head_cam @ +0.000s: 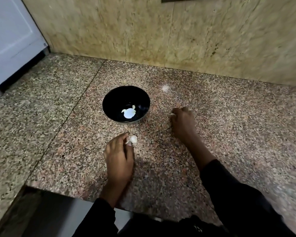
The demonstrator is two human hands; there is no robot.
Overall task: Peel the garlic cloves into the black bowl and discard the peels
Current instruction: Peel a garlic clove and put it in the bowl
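Note:
The black bowl (126,104) stands on the granite counter (229,134), with pale peeled garlic cloves (129,112) on its bottom. Just in front of the bowl, my left hand (118,156) pinches a white garlic piece (132,139) at its fingertips, low over the counter. My right hand (182,122) lies to the right of the bowl with curled fingers, and a small white bit shows at its fingertips (172,114); blur hides what that bit is. Another white clump, garlic or peel (165,88), lies behind the right hand near the wall.
A marbled yellow wall (161,31) closes the back of the counter. A white appliance or cabinet (12,40) stands at the far left. The counter's front edge has a cut-out at the lower left (41,211).

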